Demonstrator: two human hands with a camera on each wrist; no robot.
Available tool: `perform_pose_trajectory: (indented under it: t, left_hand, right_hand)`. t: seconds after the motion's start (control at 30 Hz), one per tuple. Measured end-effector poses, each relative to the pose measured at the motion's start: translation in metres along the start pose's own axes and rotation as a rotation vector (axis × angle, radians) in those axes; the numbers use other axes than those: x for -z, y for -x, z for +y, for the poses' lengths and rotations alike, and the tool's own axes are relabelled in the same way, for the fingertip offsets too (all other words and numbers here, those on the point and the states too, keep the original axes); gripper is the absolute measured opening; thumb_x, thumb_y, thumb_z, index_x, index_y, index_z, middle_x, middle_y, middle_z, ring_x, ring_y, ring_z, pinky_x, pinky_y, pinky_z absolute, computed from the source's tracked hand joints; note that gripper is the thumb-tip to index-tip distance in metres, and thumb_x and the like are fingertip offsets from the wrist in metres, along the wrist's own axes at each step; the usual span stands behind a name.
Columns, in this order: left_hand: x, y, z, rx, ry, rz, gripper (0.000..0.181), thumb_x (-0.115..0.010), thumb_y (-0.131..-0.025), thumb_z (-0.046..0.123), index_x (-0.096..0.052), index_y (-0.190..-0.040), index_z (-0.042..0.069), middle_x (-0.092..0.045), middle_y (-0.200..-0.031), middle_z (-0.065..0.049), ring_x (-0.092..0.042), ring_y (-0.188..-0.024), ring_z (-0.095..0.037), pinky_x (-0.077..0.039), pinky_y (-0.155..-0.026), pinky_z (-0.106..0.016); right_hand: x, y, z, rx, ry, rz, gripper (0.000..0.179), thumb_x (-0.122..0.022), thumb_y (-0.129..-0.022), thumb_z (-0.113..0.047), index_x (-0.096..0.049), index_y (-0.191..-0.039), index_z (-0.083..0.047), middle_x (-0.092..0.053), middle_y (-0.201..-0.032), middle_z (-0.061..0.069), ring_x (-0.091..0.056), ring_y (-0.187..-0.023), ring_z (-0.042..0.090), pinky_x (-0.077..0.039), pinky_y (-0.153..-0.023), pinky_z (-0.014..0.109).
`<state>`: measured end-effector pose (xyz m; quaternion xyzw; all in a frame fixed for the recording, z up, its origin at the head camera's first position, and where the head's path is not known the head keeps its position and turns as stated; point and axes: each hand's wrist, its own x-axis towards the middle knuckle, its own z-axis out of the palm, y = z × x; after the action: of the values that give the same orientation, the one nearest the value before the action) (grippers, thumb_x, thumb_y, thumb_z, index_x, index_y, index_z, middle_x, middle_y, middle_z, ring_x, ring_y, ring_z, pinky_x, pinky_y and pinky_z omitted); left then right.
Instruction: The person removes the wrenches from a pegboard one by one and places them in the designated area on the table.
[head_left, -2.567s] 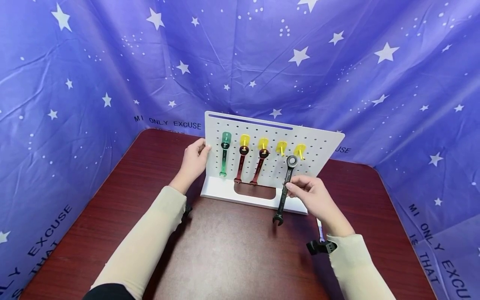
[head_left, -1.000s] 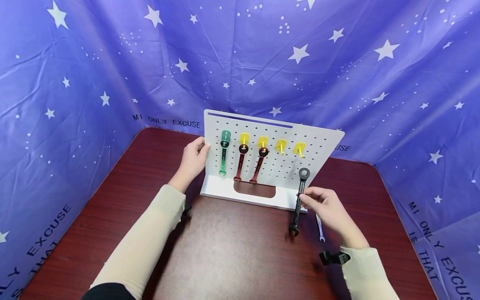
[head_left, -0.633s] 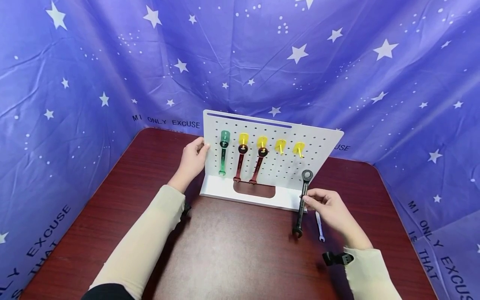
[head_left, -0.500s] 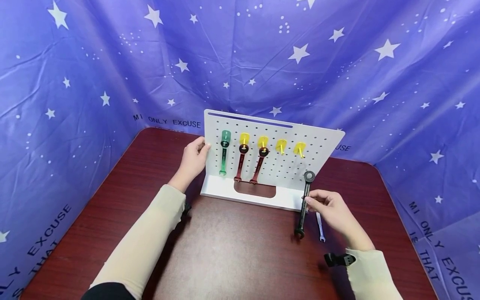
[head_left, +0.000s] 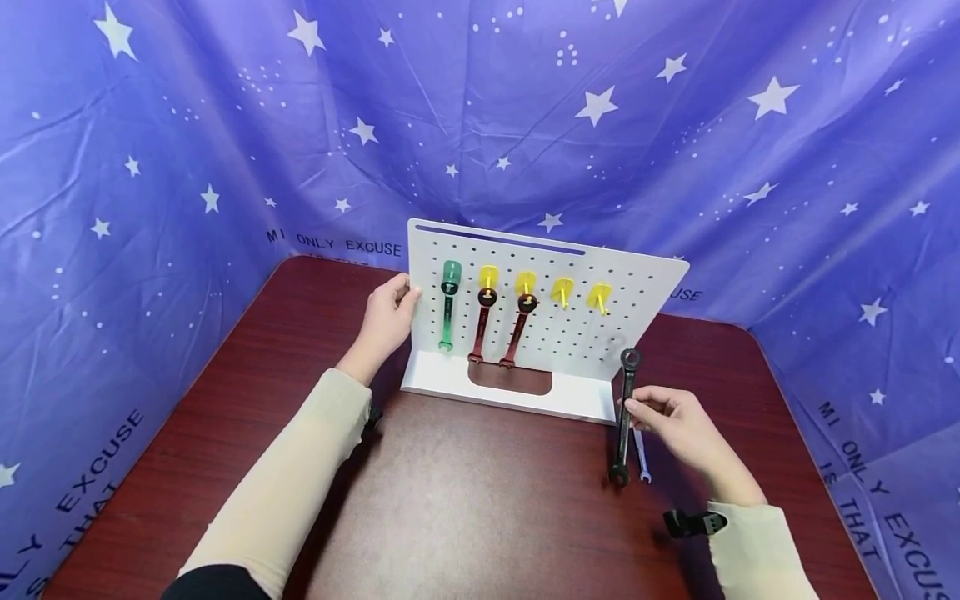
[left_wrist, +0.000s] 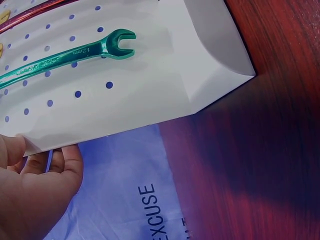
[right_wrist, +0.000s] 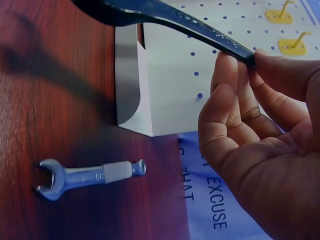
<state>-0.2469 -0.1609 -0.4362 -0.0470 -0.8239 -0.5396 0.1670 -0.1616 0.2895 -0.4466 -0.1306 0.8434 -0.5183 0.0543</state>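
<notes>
My right hand (head_left: 678, 421) pinches a black combination wrench (head_left: 624, 425) mid-handle, ring end up, off the right end of the white pegboard (head_left: 510, 398). In the right wrist view its handle (right_wrist: 200, 30) runs between thumb and fingers. My left hand (head_left: 388, 317) holds the pegboard's left edge, thumb in front and fingers behind. A green wrench (head_left: 447, 321) hangs on the leftmost hook. Two dark red wrenches (head_left: 481, 329) hang on yellow hooks beside it. Two more yellow hooks (head_left: 602, 300) to the right bear nothing.
A small silver wrench (right_wrist: 85, 175) with a white band lies on the dark red wooden table (head_left: 442, 500), right of the pegboard and under the right hand. A blue star-patterned cloth (head_left: 480, 125) surrounds the table at the back and sides.
My right hand has carried the black wrench right and down, from in front of the pegboard's hooks to beyond its right end. The left hand stays on the left edge.
</notes>
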Motion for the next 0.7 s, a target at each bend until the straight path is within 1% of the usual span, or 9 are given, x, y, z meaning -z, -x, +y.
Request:
perform_pose_trajectory:
  t: [0.13, 0.23, 0.37, 0.5, 0.7]
  left_hand:
    - [0.000, -0.001, 0.000, -0.009, -0.003, 0.013, 0.014, -0.056, -0.105, 0.008, -0.066, -0.110, -0.002, -0.072, -0.104, -0.017, -0.061, -0.080, -0.026, -0.047, -0.066, -0.035]
    - [0.000, -0.001, 0.000, -0.017, -0.003, 0.017, 0.015, -0.056, -0.105, 0.008, -0.066, -0.110, -0.002, -0.072, -0.102, -0.017, -0.059, -0.077, -0.025, -0.045, -0.064, -0.033]
    - [0.000, -0.001, -0.002, -0.017, -0.006, 0.021, 0.015, -0.056, -0.105, 0.008, -0.066, -0.111, -0.001, -0.072, -0.102, -0.017, -0.058, -0.077, -0.024, -0.045, -0.062, -0.032]
    - [0.000, -0.001, -0.001, -0.004, -0.005, 0.013, 0.015, -0.056, -0.105, 0.007, -0.066, -0.112, -0.002, -0.072, -0.104, -0.017, -0.060, -0.078, -0.025, -0.045, -0.063, -0.033]
    - [-0.001, 0.000, -0.001, -0.005, 0.000, 0.008, 0.016, -0.055, -0.105, 0.007, -0.066, -0.113, -0.002, -0.072, -0.105, -0.017, -0.060, -0.079, -0.026, -0.045, -0.063, -0.032]
  right_hand:
    - [0.005, 0.002, 0.003, -0.019, 0.011, 0.005, 0.018, -0.065, -0.100, -0.004, -0.068, -0.107, 0.012, -0.070, -0.082, 0.008, -0.069, -0.072, 0.021, -0.057, -0.068, 0.031]
    - [0.009, 0.004, 0.004, -0.034, 0.026, 0.005, 0.018, -0.066, -0.099, -0.004, -0.067, -0.107, 0.012, -0.070, -0.084, 0.011, -0.069, -0.073, 0.022, -0.058, -0.069, 0.032]
    - [0.013, 0.007, 0.007, -0.064, 0.039, -0.006, 0.020, -0.065, -0.100, -0.004, -0.065, -0.110, 0.014, -0.070, -0.087, 0.013, -0.069, -0.074, 0.021, -0.058, -0.069, 0.032]
    - [0.017, 0.010, 0.012, -0.084, 0.023, -0.020, 0.021, -0.064, -0.100, -0.003, -0.064, -0.111, 0.015, -0.070, -0.087, 0.014, -0.067, -0.074, 0.017, -0.058, -0.069, 0.032]
    - [0.023, 0.014, 0.020, -0.078, 0.031, -0.045, 0.019, -0.063, -0.100, -0.002, -0.064, -0.108, 0.016, -0.068, -0.082, 0.011, -0.066, -0.072, 0.015, -0.057, -0.067, 0.032]
